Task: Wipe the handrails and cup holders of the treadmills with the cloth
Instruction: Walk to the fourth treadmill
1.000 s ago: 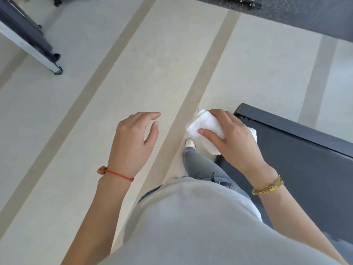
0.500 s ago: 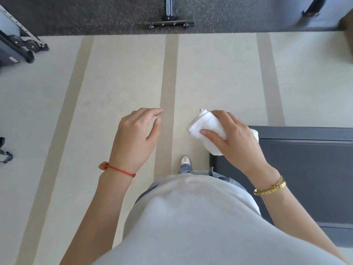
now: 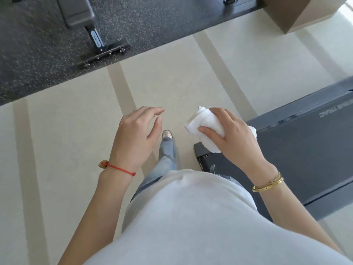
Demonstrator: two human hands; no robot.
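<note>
My right hand [image 3: 232, 138] grips a folded white cloth [image 3: 205, 124] in front of my body, above the rear corner of a dark treadmill deck [image 3: 305, 142] that lies to my right. My left hand [image 3: 136, 138] hangs in the air beside it with loosely curled fingers and holds nothing. No handrail or cup holder shows in the view. My legs in jeans and one shoe [image 3: 167, 135] stand on the pale floor between my hands.
A dark speckled rubber mat [image 3: 38, 54] with the foot of a gym bench [image 3: 104, 52] lies ahead to the left. A brown box-like block [image 3: 298, 10] sits at the top right. Pale striped floor [image 3: 76, 140] stretches left.
The view has swung as I turn: the mat and bench foot have come closer at the top left, and the treadmill deck has slid right. Both hands keep their poses.
</note>
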